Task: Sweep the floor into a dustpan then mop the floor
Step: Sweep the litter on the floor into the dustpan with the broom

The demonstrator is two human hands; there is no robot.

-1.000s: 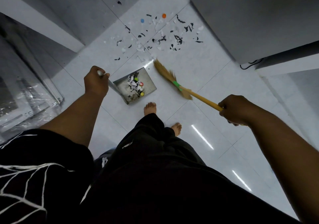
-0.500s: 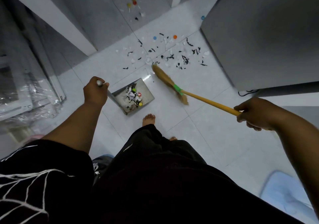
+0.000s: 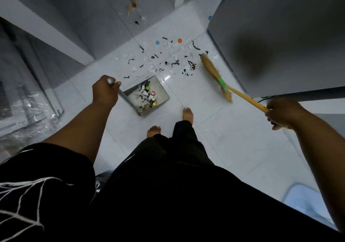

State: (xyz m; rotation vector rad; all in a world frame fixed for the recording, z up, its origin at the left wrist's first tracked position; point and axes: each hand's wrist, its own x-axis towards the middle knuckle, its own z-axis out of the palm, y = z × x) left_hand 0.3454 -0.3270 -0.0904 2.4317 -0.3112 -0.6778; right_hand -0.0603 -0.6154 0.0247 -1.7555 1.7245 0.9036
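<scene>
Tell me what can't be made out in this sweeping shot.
Head view:
Dustpan handle: mostly wrapped by the left hand.
Broom handle: its end is inside the right hand.
Pale blue mat: blurred, cut by the right arm.
Floor scraps: too small to identify.

No writing, number or brand can be read anywhere. A small white mark on the black trousers (image 3: 131, 158) is too blurred to make out. A red cap (image 3: 153, 93) in the dustpan (image 3: 161, 89) carries a pale spot too small to tell. The white lines on the black shirt (image 3: 46, 167) form a pattern, not letters.
</scene>
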